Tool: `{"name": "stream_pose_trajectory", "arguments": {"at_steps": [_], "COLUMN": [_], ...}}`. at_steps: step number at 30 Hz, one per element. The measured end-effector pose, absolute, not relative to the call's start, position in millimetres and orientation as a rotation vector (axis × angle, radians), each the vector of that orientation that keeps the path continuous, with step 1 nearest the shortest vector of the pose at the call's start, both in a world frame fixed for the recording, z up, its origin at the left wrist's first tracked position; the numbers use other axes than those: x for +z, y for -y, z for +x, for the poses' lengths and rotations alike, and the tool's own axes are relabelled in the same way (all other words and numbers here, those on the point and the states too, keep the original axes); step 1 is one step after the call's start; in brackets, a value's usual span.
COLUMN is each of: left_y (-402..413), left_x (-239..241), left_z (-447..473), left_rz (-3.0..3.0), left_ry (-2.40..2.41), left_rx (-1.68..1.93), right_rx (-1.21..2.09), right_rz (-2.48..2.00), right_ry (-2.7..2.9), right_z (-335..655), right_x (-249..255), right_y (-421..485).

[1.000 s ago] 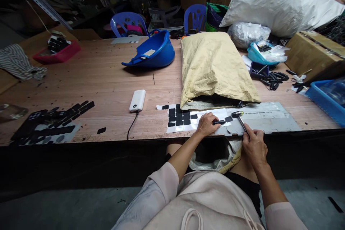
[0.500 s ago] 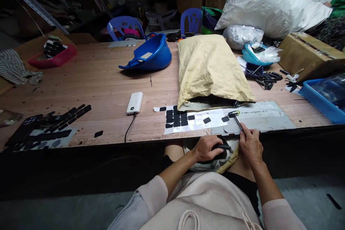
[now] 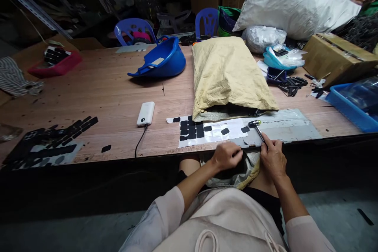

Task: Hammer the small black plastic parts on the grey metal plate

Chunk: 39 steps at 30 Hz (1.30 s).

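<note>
Slanting from near right to far left, one hammer (image 3: 258, 129) juts from the right hand (image 3: 273, 156), whose fingers wrap it; the business end lies beyond the fingertips, over one grey board (image 3: 285, 134). The left hand (image 3: 226, 156), farther off, curls at the near edge of the table (image 3: 103, 94); whether it pinches anything, I cannot tell. Left of the hammer, three separate black patches (image 3: 225, 131) mark one white sheet (image 3: 217, 136). Beyond lies one yellow sack (image 3: 227, 73).

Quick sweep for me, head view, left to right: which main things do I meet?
Red tray, white power bank, left hand, hammer head, right hand, blue bin.
</note>
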<state>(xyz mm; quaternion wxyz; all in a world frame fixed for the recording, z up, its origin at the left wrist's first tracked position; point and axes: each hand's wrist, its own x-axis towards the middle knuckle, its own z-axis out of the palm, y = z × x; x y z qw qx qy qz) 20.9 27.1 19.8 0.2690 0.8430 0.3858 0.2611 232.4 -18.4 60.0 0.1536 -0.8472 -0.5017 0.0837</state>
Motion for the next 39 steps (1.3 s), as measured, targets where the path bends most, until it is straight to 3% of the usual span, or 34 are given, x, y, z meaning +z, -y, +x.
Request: {"name": "stream_pose_trajectory", "arguments": {"at_steps": [3, 9, 17, 22, 31, 39], "left_y": [-90.7, -175.3, -144.9, -95.3, -88.6, -90.7], "left_x": [46.5, 70.2, 71.0, 54.0, 38.3, 35.1], "left_z": [26.5, 29.1, 7.5, 8.3, 32.6, 31.7], "left_rz": [2.106, 1.884, 1.933, 2.154, 2.221, 2.176], "left_ry": [-1.538, -2.054, -1.938, -1.484, -1.343, -1.34], "left_rx": [0.872, 0.557, 0.518, 0.624, 0.664, 0.666], "right_rx": [0.231, 0.227, 0.21, 0.229, 0.21, 0.586], "right_rz": [-2.41, -2.357, -2.4, -2.373, -2.086, -1.793], "right_ry": [1.435, 1.44, 1.455, 1.453, 1.385, 1.289], "right_z": [233.5, 235.8, 234.0, 234.1, 252.7, 237.9], "right_x": [57.7, 53.6, 56.8, 57.7, 32.0, 36.0], "right_y": [18.6, 18.7, 17.6, 18.5, 15.8, 43.3]}}
